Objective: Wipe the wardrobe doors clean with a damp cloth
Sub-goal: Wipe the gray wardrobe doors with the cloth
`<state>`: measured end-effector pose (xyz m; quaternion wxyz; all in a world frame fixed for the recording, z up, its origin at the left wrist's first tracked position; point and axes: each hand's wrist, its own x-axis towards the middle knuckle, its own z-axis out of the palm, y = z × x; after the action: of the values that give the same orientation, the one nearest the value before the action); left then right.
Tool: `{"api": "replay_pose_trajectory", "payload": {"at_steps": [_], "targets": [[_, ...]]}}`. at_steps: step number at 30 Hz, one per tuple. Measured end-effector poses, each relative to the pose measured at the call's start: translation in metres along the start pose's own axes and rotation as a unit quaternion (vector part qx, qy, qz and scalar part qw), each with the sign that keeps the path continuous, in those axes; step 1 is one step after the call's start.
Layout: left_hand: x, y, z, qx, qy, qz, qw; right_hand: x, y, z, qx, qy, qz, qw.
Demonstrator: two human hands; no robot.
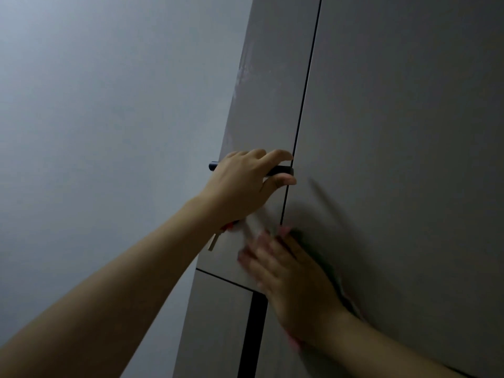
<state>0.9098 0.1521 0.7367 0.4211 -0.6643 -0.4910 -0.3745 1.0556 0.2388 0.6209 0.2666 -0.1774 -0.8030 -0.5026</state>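
Observation:
Two tall grey wardrobe doors fill the right side, the narrow left door (270, 91) and the wide right door (409, 132), with a dark gap between them. My left hand (245, 184) grips a dark bar handle (282, 170) on the left door, fingers curled over it and thumb below. My right hand (289, 274), blurred, lies flat with straight fingers and presses a cloth (331, 271) against the doors lower down, across the gap. Only a greenish edge of the cloth shows beside the hand. Pale smears mark the left door's upper edge.
A plain pale wall (109, 118) takes up the left half. Below the left door sits a lower panel (215, 323) with a dark vertical strip (252, 336) at its right. Something small with a red part (226, 227) hangs under my left wrist.

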Motion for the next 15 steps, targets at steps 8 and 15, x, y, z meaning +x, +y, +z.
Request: {"api": "replay_pose_trajectory", "payload": {"at_steps": [8, 15], "targets": [[-0.001, 0.001, -0.001, -0.004, -0.001, 0.001, 1.0, 0.027, -0.016, 0.009, 0.011, 0.041, 0.028, 0.999], [-0.001, 0.001, -0.003, -0.001, -0.013, -0.005, 1.0, -0.023, -0.002, 0.003, -0.019, -0.001, -0.078, 0.997]]}}
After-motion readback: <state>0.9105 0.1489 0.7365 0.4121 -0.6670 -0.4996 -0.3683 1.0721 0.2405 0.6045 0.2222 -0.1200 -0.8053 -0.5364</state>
